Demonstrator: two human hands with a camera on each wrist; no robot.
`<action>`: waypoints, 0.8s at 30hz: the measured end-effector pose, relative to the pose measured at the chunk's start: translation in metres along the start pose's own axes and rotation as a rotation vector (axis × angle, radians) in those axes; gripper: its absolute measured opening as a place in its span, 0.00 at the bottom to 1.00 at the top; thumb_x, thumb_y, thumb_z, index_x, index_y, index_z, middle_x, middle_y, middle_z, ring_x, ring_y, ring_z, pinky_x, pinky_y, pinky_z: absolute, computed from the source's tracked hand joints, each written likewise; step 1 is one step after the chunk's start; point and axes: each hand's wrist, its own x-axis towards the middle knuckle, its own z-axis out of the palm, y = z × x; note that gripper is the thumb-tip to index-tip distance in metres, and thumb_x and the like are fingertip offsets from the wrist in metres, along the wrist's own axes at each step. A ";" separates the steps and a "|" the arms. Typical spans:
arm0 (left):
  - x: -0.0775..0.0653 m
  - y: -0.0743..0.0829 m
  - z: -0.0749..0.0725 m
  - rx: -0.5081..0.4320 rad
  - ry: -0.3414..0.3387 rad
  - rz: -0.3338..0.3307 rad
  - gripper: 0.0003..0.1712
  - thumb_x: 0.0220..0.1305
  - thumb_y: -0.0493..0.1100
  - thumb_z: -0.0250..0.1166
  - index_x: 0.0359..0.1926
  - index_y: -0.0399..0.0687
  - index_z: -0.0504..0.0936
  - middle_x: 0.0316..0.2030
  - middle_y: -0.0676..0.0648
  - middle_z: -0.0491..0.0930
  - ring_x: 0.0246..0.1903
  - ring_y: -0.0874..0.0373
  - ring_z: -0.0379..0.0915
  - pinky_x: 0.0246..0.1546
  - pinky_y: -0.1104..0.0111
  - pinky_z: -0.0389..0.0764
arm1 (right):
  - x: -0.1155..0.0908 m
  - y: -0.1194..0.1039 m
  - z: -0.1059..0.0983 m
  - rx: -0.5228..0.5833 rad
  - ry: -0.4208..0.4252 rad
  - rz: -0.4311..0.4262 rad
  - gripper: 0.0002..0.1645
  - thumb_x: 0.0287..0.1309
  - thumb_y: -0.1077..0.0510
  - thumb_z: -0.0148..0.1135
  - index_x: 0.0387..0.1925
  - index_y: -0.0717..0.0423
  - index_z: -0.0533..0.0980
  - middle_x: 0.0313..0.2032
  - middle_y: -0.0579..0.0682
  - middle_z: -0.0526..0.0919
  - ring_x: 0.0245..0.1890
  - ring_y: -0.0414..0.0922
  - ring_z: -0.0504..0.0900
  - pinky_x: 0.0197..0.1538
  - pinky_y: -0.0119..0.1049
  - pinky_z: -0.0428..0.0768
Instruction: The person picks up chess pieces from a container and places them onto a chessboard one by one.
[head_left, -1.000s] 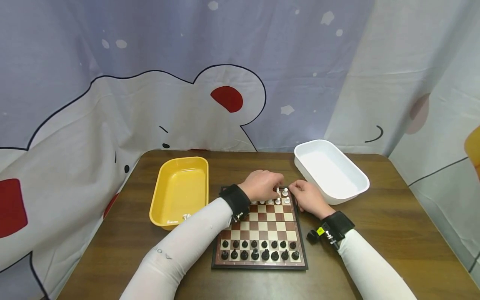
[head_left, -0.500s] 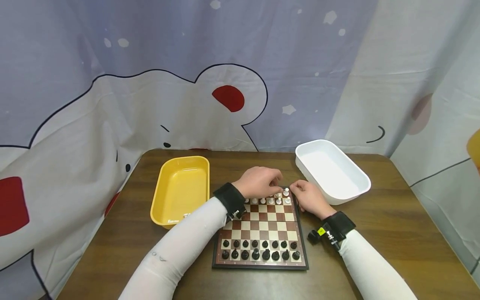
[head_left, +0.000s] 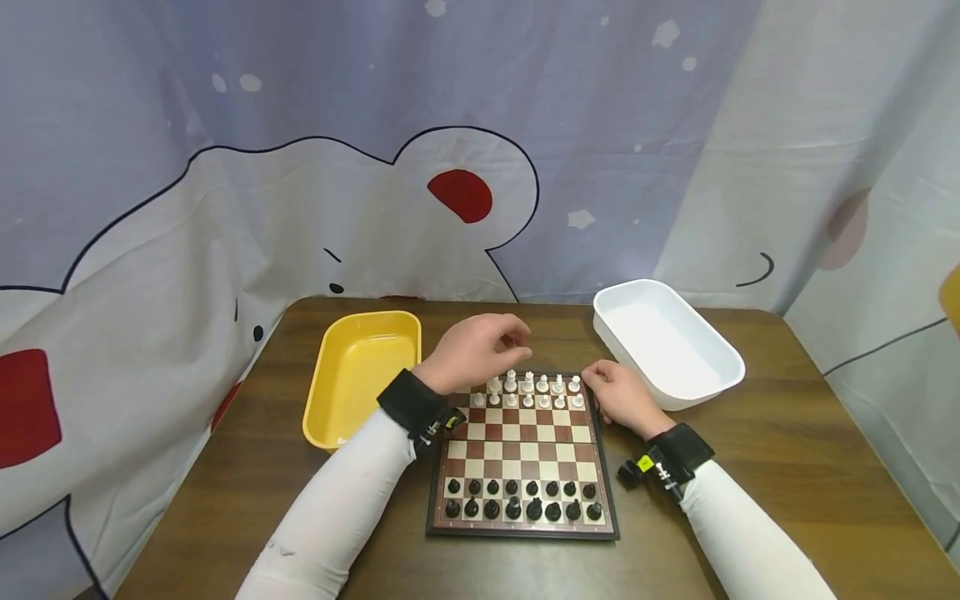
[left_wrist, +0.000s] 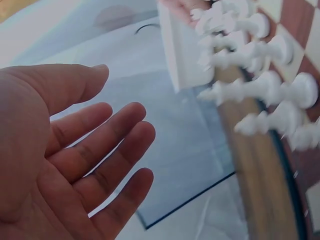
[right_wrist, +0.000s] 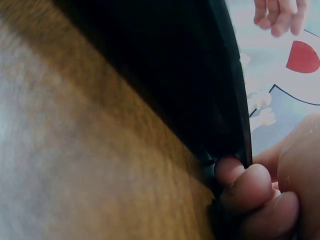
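Observation:
A chessboard (head_left: pixel 519 433) lies on the table with two rows of white chess pieces (head_left: pixel 528 383) along its far side and two rows of black chess pieces (head_left: pixel 513 507) along its near side. My left hand (head_left: pixel 476 354) hovers over the far left corner of the board, partly covering that corner. In the left wrist view its fingers (left_wrist: pixel 115 140) are spread and relaxed, holding nothing, beside the tall white pieces (left_wrist: pixel 250 92). My right hand (head_left: pixel 622 396) grips the far right corner of the board, its fingertips (right_wrist: pixel 247 190) curled against the dark edge.
A yellow tray (head_left: pixel 309 400) stands left of the board, partly behind the left arm, with a small white thing at its near end. A white tray (head_left: pixel 675 342) stands just beyond the right hand. A patterned curtain (head_left: pixel 360 192) hangs behind the table (head_left: pixel 787 433).
My left hand has left a white piece near the right end of the far row and moved left, its fingers loosening. The right hand has stayed at the board's corner.

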 end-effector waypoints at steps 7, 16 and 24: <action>-0.020 -0.015 -0.025 -0.044 0.071 -0.064 0.18 0.77 0.50 0.73 0.61 0.49 0.89 0.50 0.51 0.89 0.51 0.53 0.85 0.54 0.59 0.85 | -0.001 -0.002 0.001 0.000 0.005 -0.010 0.21 0.87 0.51 0.50 0.55 0.64 0.81 0.15 0.48 0.74 0.12 0.46 0.76 0.24 0.41 0.76; -0.041 -0.040 -0.047 -0.080 0.129 -0.129 0.17 0.77 0.49 0.73 0.60 0.48 0.89 0.48 0.51 0.89 0.49 0.54 0.83 0.55 0.57 0.85 | -0.006 -0.005 -0.002 0.000 0.007 -0.018 0.22 0.87 0.50 0.50 0.56 0.64 0.81 0.15 0.47 0.74 0.12 0.47 0.76 0.24 0.41 0.75; -0.066 -0.065 -0.066 -0.040 0.121 -0.217 0.18 0.77 0.49 0.73 0.60 0.46 0.89 0.49 0.48 0.88 0.49 0.51 0.82 0.55 0.54 0.85 | -0.005 -0.005 -0.001 -0.005 0.007 -0.021 0.22 0.87 0.50 0.50 0.56 0.64 0.81 0.15 0.47 0.74 0.12 0.47 0.76 0.24 0.41 0.75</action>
